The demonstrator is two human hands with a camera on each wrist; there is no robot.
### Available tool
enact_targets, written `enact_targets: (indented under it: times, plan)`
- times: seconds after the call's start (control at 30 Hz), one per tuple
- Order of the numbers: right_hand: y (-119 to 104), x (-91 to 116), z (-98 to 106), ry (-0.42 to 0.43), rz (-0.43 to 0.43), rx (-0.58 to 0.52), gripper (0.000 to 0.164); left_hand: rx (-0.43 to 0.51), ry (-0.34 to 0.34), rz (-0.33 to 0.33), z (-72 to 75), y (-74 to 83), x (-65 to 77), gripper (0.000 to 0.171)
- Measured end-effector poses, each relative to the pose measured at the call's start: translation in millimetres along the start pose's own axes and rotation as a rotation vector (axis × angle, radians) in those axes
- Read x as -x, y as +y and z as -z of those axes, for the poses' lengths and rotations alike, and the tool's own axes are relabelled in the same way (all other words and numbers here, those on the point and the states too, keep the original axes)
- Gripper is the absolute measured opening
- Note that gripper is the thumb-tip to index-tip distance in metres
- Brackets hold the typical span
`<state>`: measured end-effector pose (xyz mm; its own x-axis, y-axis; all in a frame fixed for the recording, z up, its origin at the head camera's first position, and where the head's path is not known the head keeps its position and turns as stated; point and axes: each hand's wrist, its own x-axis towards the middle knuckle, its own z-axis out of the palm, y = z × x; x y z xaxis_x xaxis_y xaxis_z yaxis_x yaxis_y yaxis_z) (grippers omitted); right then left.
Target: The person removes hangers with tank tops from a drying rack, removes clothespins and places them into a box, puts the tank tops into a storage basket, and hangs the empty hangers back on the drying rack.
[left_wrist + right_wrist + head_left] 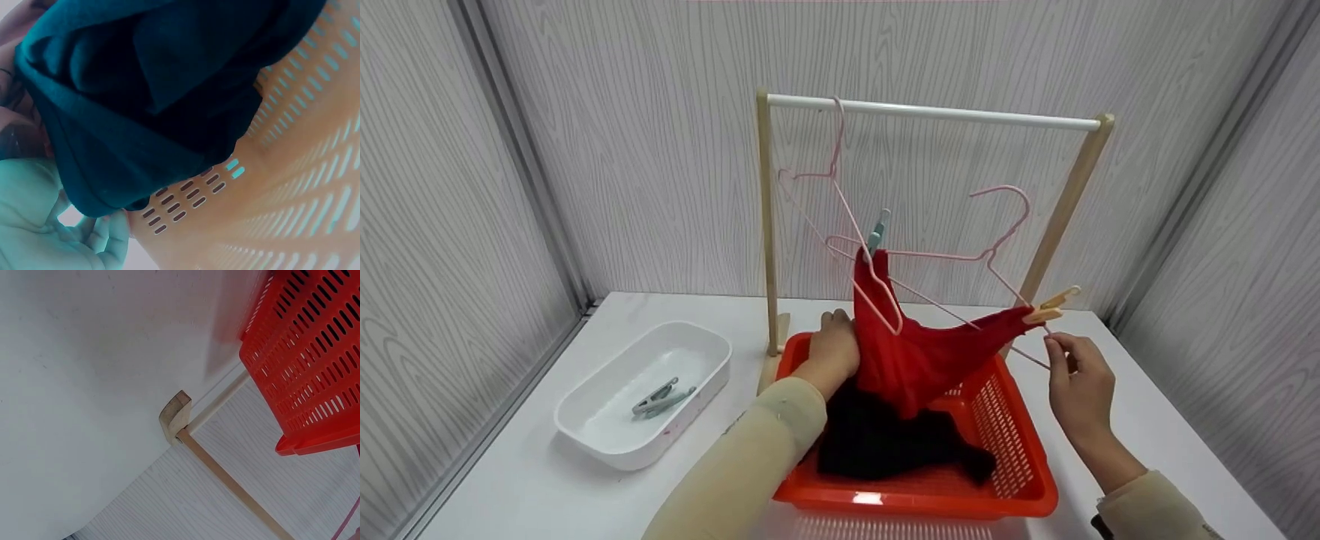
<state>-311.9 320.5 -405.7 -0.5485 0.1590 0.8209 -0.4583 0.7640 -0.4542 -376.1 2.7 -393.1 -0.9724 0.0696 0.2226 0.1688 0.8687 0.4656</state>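
A pink hanger [1006,187] is held off the rail, over the red basket [1035,480]. From it hangs a red garment [926,360], with a teal clothespin [876,234] at its left corner and a yellow clothespin [1054,304] at its right. My right hand [1081,382] pinches the hanger's right end, just below the yellow clothespin. Beside the garment's left edge is my left hand [834,346], its fingertips hidden in the head view. In the left wrist view its fingers [115,239] bend near dark cloth [152,101]; their hold is unclear.
A second pink hanger [840,139] hangs from the white rail [930,111], overlapping the red garment. Black cloth [885,446] lies in the basket. At left, a white tray [577,427] holds loose clothespins [656,401]. The rack's wooden posts [769,225] stand behind the basket.
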Motion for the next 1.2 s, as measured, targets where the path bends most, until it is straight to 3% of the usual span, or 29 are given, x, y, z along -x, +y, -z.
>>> enact_targets:
  times: [0.1,0.17,0.33,0.43,0.53,0.7,0.87,1.1,1.2]
  plan:
    - [1,0,0,0.001,0.001,-0.003,0.013,0.058,0.063,0.037,-2.2,1.0,-0.2,0.024]
    - [2,1,1,0.005,0.008,-0.007,0.013,0.031,0.072,0.024,-3.0,1.3,-0.1,0.023]
    - [5,1,0,0.011,0.022,-0.001,0.012,-0.105,0.016,-0.062,-0.5,0.6,0.0,0.024]
    - [5,2,0,0.014,0.016,0.005,0.012,-0.101,-0.021,-0.070,3.0,0.2,-1.6,0.030]
    - [6,2,1,0.017,0.007,0.004,0.012,-0.051,-0.015,-0.050,7.4,-0.4,-4.7,0.028]
    - [5,1,2,0.022,-0.004,0.005,0.013,0.049,0.120,-0.071,13.3,-3.8,-5.7,0.016]
    - [6,1,2,0.020,-0.020,0.016,0.014,0.194,0.258,-0.105,15.7,-9.4,-1.8,0.021]
    - [8,0,2,0.024,-0.014,0.012,0.013,0.254,0.347,-0.050,24.2,-6.2,-0.7,0.023]
    - [9,-1,2,0.044,0.015,-0.005,0.012,0.290,0.371,-0.058,28.5,-4.2,-1.0,0.023]
